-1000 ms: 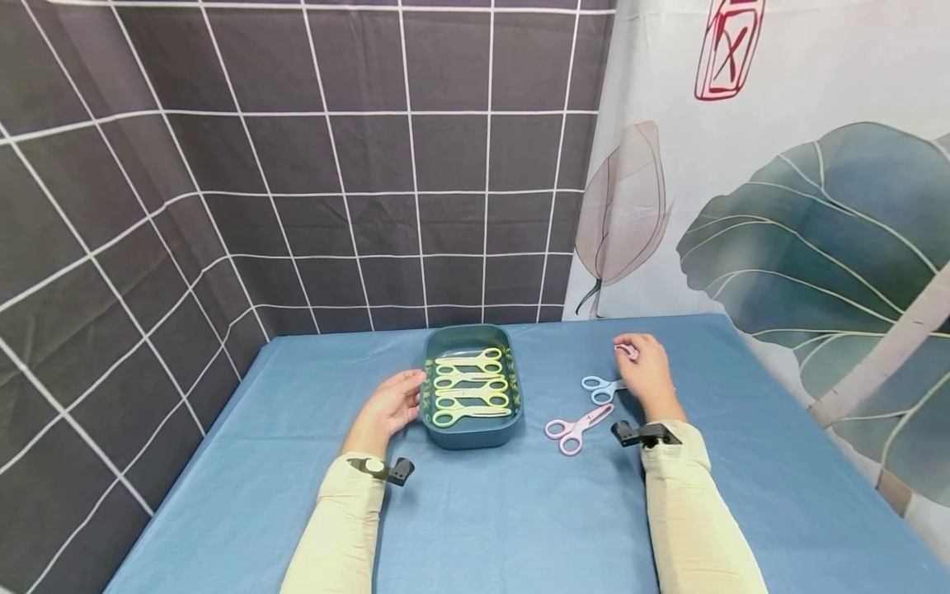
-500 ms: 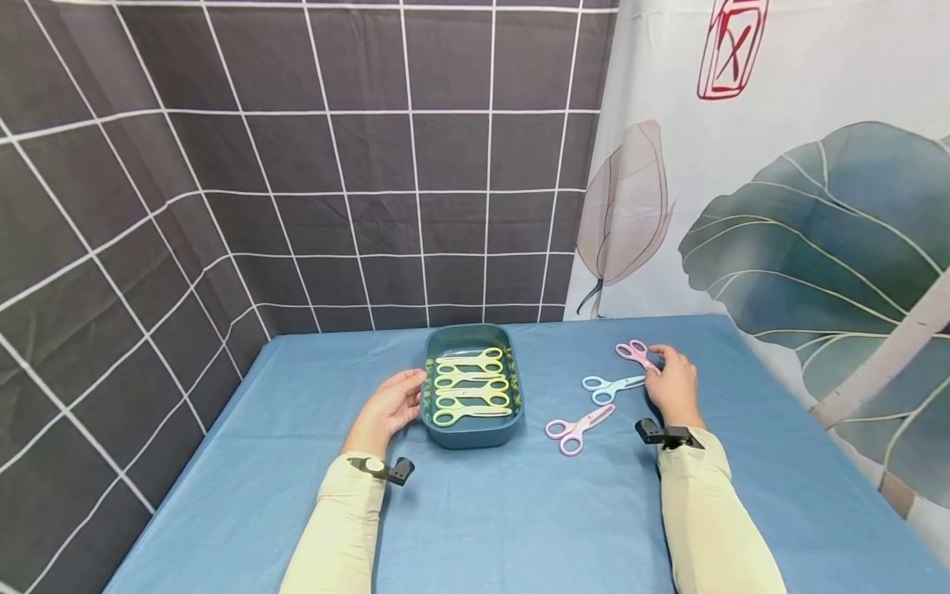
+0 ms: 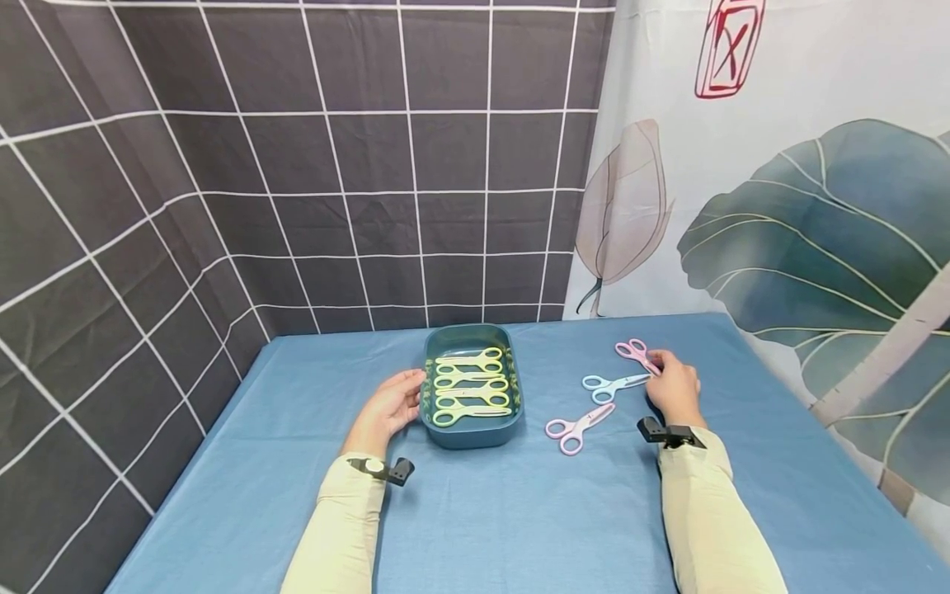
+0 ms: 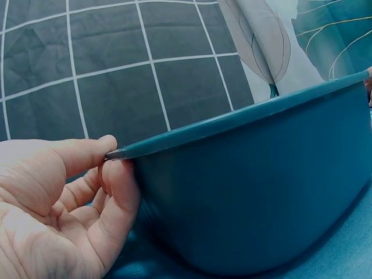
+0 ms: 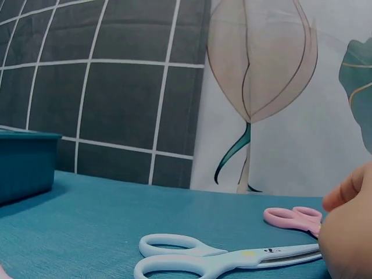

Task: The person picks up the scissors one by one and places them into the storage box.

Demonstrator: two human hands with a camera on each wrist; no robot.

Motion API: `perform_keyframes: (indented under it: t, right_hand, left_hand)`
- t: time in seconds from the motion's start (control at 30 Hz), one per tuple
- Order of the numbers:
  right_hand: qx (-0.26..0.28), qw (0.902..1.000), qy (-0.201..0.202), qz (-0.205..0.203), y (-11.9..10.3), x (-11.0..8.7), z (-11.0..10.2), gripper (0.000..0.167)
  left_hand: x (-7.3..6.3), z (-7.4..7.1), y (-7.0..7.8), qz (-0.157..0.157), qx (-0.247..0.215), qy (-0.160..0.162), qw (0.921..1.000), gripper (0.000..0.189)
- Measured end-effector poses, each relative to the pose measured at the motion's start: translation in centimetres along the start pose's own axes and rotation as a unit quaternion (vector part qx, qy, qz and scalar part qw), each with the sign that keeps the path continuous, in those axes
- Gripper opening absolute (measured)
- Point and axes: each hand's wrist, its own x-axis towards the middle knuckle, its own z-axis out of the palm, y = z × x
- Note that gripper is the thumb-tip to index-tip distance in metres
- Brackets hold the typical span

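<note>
My left hand (image 3: pixel 389 406) pinches the left rim of a dark teal plastic tray (image 3: pixel 463 440); in the left wrist view the thumb (image 4: pixel 87 154) lies at the rim, with curled fingers below it. Inside the tray, several yellow-green scissors (image 3: pixel 471 412) lie side by side, loops alternating. My right hand (image 3: pixel 674 389) is at the blade end of pink scissors (image 3: pixel 632 351), its fingers curled over the blades, which are partly hidden. Beside that hand, light blue scissors (image 3: pixel 610 388) lie on the cloth, tips overlapping the hand in view. Pink-lilac scissors (image 3: pixel 579 429) lie nearer, between tray and right hand.
A blue cloth (image 3: pixel 490 520) covers the table. Behind it hangs a dark grid-patterned curtain (image 3: pixel 356 148), which also runs along the left side. A white curtain with painted leaves (image 3: pixel 742 181) hangs at the right.
My right hand has moved right, from over the pink scissors' loops to their blade end, uncovering the loops and the blue scissors' blades. My left hand and the tray have stayed put.
</note>
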Motion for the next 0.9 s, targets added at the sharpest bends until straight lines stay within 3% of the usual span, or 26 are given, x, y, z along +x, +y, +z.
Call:
perform_keyframes:
  t: [0.37,0.9]
  right_hand:
    - [-0.057,0.9979,0.006,0.031,-0.11,0.06,0.10,0.047]
    - [-0.068,0.9959,0.011,0.059,-0.52,-0.12,0.09,0.054]
  left_hand:
    - [-0.14,-0.06,0.11,0.002,0.004,-0.007,1.0000,0.024]
    - [0.10,-0.20,0.02,0.002,0.004,-0.011,0.9999,0.020]
